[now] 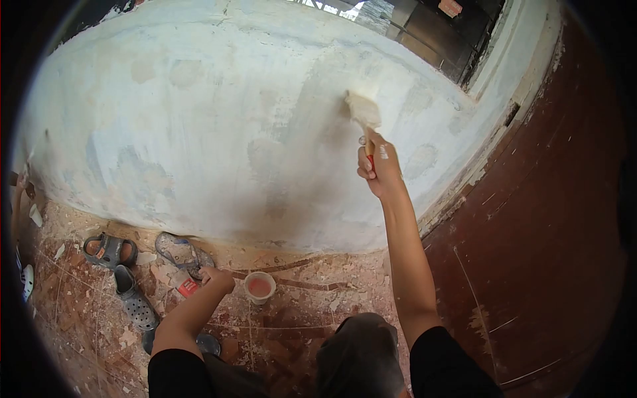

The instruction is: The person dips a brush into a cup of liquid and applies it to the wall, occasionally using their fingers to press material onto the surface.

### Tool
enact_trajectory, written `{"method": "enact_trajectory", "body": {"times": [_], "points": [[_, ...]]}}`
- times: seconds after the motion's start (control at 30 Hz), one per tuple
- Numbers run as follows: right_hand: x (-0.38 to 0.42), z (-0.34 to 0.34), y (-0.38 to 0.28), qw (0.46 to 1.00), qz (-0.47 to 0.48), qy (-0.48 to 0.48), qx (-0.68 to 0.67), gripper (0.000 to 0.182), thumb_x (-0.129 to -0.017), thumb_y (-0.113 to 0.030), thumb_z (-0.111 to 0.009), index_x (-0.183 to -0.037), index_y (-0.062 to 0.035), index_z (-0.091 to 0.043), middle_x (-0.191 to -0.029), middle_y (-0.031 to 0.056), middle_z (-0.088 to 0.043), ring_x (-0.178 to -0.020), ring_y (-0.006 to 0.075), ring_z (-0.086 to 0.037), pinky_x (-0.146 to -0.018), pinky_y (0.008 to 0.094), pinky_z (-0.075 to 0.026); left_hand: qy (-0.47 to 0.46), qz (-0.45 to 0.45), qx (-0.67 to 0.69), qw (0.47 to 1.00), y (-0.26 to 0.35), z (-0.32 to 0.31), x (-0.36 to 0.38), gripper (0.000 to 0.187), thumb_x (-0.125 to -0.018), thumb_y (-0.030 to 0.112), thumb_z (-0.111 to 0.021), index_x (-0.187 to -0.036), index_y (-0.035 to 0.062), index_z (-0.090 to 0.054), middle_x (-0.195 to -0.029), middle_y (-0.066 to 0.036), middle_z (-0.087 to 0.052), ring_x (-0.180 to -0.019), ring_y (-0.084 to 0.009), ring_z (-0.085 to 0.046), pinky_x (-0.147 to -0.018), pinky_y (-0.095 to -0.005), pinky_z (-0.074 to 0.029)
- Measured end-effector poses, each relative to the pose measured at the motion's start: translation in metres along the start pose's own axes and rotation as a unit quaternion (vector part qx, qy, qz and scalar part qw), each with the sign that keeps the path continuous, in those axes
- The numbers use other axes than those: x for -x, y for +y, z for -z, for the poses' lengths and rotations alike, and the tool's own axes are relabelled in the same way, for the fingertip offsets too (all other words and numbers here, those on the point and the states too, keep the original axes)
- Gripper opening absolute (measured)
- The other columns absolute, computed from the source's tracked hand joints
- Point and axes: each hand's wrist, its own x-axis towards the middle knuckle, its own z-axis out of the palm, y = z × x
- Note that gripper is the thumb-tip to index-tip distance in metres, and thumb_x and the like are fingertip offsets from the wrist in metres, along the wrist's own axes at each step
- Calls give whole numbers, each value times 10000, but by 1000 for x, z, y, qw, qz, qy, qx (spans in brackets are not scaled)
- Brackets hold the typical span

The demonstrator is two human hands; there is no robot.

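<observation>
A wide paintbrush (363, 109) with pale, wet-looking bristles is pressed against the white wall (219, 132). My right hand (379, 162) is closed around its handle, where a patch of red shows, and white smears mark the back of the hand. Low on the left, my left hand (217, 280) hangs above the floor with its fingers curled; what they hold, if anything, is hidden. Just beside it lies a clear item with a red label (188, 286), perhaps a bottle. A small white tub (259, 287) with pinkish contents stands to the right of that hand.
Grey sandals (110, 251), a flip-flop (178, 251) and a clog with holes (136, 305) lie on the chip-strewn floor (292, 338). A dark red panel (531, 219) borders the right side. Another person's hand (23, 181) shows at the far left. A window opening (431, 33) is above.
</observation>
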Motion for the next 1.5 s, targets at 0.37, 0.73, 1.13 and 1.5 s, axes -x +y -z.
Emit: {"method": "enact_trajectory", "body": {"times": [0.37,0.73,1.13,1.5], "points": [[-54,-42,-21,985,153,71,45,299,-839,-325,-356,-678,-78,-406,-388,11,-314,-294,93,-209,-299,221,-197,-19,-18,1,1000,8,4,-6,409,-708,411,-461,-1025,159,-520,-929,-63,-573,-812,-227,-558,-731,-508,-333],[-39,-46,-37,981,182,46,50,291,-843,-305,-333,-651,-94,-385,-365,-11,-253,-294,86,-167,-317,210,-169,-44,3,-46,998,19,-5,-40,389,-726,401,-459,-1021,157,-523,-936,-70,-564,-820,-247,-543,-717,-525,-337],[-38,-50,-32,985,132,63,87,257,-826,-269,-331,-661,-83,-394,-371,8,-265,-315,89,-188,-342,222,-199,-21,-10,-21,1000,20,-1,-18,374,-726,410,-452,-1001,170,-534,-913,-47,-568,-789,-227,-545,-714,-534,-334],[-57,-39,-10,984,159,71,33,344,-825,-303,-366,-591,-56,-416,-371,28,-329,-280,116,-279,-273,231,-206,-33,-13,-45,998,24,-6,-34,363,-733,406,-446,-1001,179,-536,-912,-64,-564,-788,-231,-542,-704,-535,-340]]}}
